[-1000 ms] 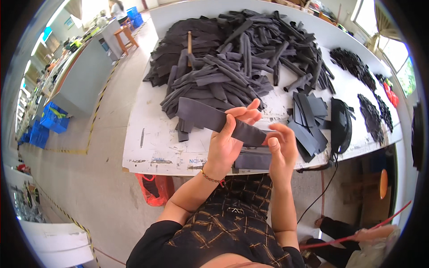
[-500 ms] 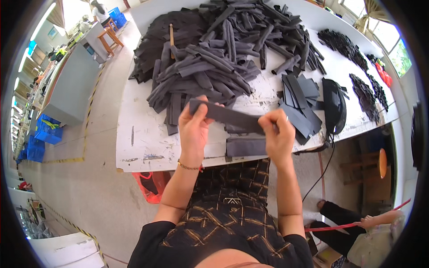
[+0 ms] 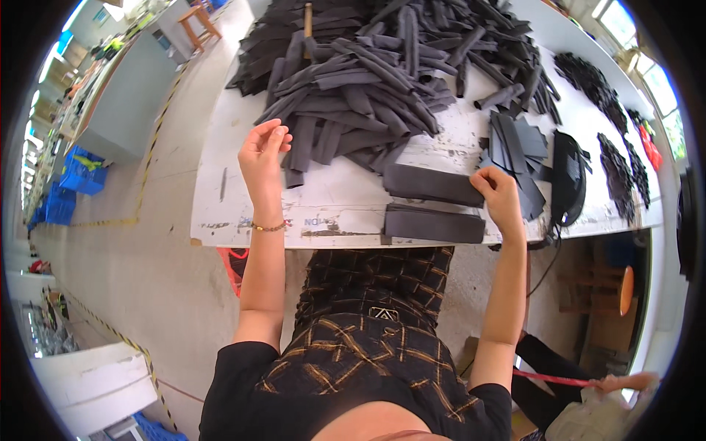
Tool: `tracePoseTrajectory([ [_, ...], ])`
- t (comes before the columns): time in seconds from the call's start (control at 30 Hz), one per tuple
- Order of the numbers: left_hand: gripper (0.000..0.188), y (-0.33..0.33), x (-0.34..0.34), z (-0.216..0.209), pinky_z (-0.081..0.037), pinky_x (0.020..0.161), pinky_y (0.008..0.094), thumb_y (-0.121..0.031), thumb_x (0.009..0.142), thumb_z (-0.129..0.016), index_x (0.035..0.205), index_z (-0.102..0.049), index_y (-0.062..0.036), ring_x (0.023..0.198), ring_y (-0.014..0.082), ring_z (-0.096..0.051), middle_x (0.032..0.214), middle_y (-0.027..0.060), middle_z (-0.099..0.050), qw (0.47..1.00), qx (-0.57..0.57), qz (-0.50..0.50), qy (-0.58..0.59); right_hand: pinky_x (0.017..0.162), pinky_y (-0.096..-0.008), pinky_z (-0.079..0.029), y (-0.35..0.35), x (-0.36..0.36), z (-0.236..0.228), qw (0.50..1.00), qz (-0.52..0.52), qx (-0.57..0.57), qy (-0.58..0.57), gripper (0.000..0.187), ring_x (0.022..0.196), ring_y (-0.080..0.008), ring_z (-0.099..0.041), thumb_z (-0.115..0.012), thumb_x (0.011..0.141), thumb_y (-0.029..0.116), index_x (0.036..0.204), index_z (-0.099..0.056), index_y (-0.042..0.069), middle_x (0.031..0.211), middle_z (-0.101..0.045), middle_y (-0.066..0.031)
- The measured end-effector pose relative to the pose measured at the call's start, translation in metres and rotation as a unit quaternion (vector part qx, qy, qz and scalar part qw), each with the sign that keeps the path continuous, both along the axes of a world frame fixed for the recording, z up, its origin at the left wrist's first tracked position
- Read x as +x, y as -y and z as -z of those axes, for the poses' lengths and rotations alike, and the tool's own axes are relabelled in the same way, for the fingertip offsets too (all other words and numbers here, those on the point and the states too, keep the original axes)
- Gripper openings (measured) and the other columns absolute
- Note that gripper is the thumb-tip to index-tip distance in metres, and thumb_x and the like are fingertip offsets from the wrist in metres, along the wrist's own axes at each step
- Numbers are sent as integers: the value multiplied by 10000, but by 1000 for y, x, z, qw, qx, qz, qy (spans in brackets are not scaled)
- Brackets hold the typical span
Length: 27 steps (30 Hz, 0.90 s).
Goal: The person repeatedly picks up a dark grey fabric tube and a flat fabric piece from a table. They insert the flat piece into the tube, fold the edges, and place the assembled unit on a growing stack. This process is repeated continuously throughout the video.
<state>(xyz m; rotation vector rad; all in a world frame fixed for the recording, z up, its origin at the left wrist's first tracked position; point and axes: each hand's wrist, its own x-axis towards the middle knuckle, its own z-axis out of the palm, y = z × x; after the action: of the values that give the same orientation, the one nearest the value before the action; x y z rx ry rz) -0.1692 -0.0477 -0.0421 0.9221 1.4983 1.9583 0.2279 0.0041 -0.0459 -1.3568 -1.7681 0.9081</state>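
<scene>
My right hand [image 3: 501, 197] pinches the right end of a dark grey fabric strip [image 3: 434, 185], which lies flat on top of a stack near the table's front. A second neat stack of like strips [image 3: 434, 224] lies just nearer to me, apart from the first. To the left, my left hand [image 3: 265, 147] is raised over the table, thumb and fingers drawn together with nothing seen in them. Beyond it spreads a big heap of loose, curled dark grey strips [image 3: 353, 103].
A stick with a light wooden handle [image 3: 308, 22] stands in the heap. Right of the stacks lie flat dark pieces [image 3: 515, 147] and a black mesh-covered object [image 3: 568, 180] with a cable. Small black piles [image 3: 614, 173] line the right side. A person [image 3: 618, 404] is at the lower right.
The strip stretched between both hands now lies on the farther stack. My left hand has let go and moved left; the right still grips its end. The view has shifted.
</scene>
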Motion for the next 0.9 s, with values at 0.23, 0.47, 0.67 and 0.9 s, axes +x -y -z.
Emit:
tracePoseTrajectory([
  [0.23, 185, -2, -48, 39, -487, 605, 274, -202, 910, -660, 925, -707, -23, 652, 104, -624, 685, 40, -663, 963, -163, -40, -213, 677, -368, -470, 5, 12, 1, 965, 136, 124, 185, 175, 725, -246, -597, -688, 875, 195, 969, -665, 50, 863, -612, -101],
  [0.47, 249, -44, -49, 47, -501, 560, 257, -215, 908, -675, 982, -718, 18, 599, 127, -636, 740, 79, -695, 941, -235, 81, -227, 720, -439, -477, 4, 77, 24, 923, 204, 169, 278, 77, 819, -347, -608, -623, 891, 129, 905, -638, 56, 884, -612, -148],
  [0.67, 264, -48, -58, 45, -492, 549, 224, -166, 864, -722, 1028, -709, 40, 610, 108, -620, 779, 70, -689, 953, -254, 166, -21, 786, -428, -482, 14, 64, 16, 930, 126, 196, 284, 198, 949, -342, -593, -665, 882, 191, 973, -642, 18, 981, -621, -147],
  [0.9, 244, -45, -57, 43, -447, 520, 207, -157, 864, -716, 1028, -699, 22, 614, 74, -595, 763, 35, -673, 951, -249, 168, -70, 790, -401, -502, 9, 52, 42, 824, 78, 233, 511, 111, 936, -313, -584, -602, 801, 47, 900, -621, -2, 935, -605, -145],
])
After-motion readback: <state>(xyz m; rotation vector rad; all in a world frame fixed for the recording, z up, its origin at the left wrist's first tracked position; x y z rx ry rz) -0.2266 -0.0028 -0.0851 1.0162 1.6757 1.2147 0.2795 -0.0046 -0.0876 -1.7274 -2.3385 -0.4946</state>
